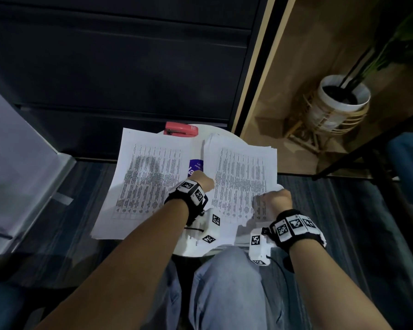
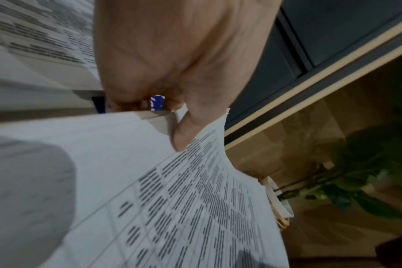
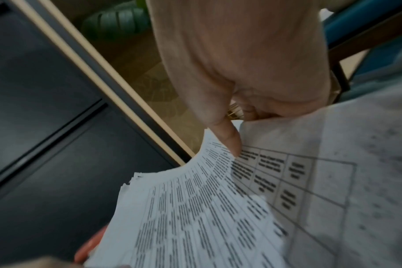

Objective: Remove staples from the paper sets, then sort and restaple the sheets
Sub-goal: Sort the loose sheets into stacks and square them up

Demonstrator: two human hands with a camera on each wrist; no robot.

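A thick stack of printed sheets (image 1: 242, 177) is lifted slightly off the right half of a small round white table (image 1: 191, 248). My left hand (image 1: 202, 181) grips the stack's left edge, thumb on top of the sheets (image 2: 172, 199). My right hand (image 1: 276, 198) pinches its near right edge, thumb pressing the fanned pages (image 3: 195, 208). A second pile of printed sheets (image 1: 148, 179) lies flat on the left. A red stapler (image 1: 181, 130) sits at the table's far edge, beyond both piles. Whether any staples are in the sheets cannot be made out.
A purple printed item (image 1: 196, 166) shows between the two piles. A dark cabinet (image 1: 117, 67) stands behind the table. A potted plant in a white pot (image 1: 341, 101) sits on the floor at the right. My knees in jeans (image 1: 224, 294) are under the near edge.
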